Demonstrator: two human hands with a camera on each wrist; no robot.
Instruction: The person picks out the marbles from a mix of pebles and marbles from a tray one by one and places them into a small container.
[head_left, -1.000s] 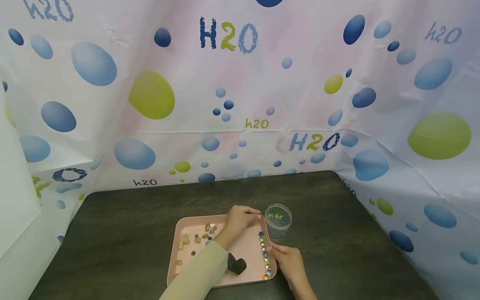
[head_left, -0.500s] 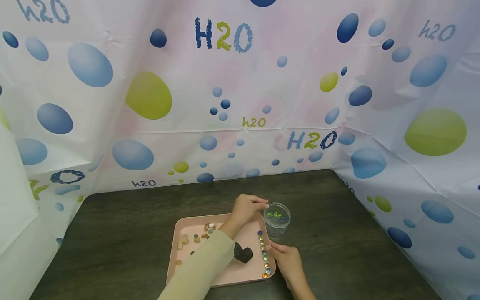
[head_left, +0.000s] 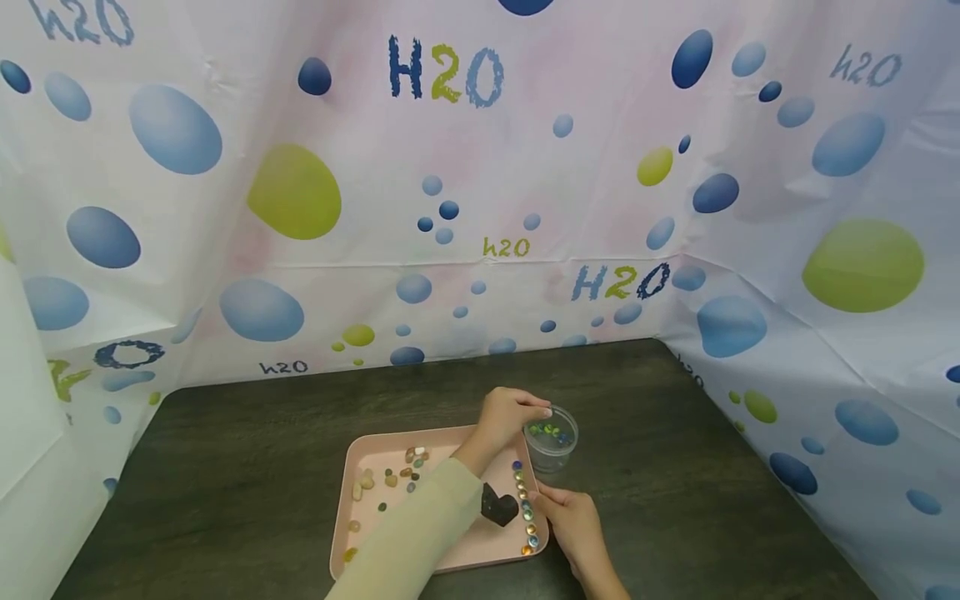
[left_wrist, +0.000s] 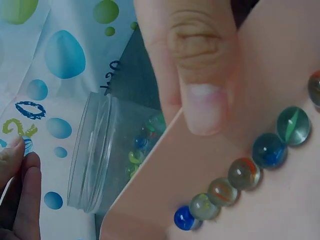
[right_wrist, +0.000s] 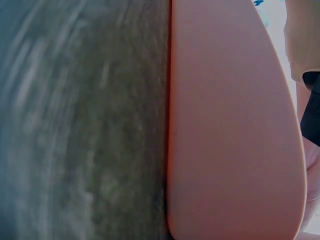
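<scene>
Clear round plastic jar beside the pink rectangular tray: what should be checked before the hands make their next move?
1. Clear plastic jar open: ok, its threaded rim is uncovered.
2. Pink tray steadied: ok, the right hand grips its edge.
3. Small round blue-and-white marble held: ok, the left hand pinches it.
4. Left hand centred over the jar's mouth: cannot tell; it overlaps the rim in the head view, depth unclear.
5. Whole tray visible: not ok, the beige fabric sleeve covers part.

Tray (head_left: 375, 450), pink: partly hidden under sleeve (head_left: 420, 529). Marble (left_wrist: 28, 145): mostly covered by left hand (head_left: 506, 414). Right hand (head_left: 576, 527): fingers partly hidden behind tray. Tabletop (right_wrist: 65, 125): blurred in right-wrist view. Black strap (right_wrist: 312, 112): cut off at edge.
</scene>
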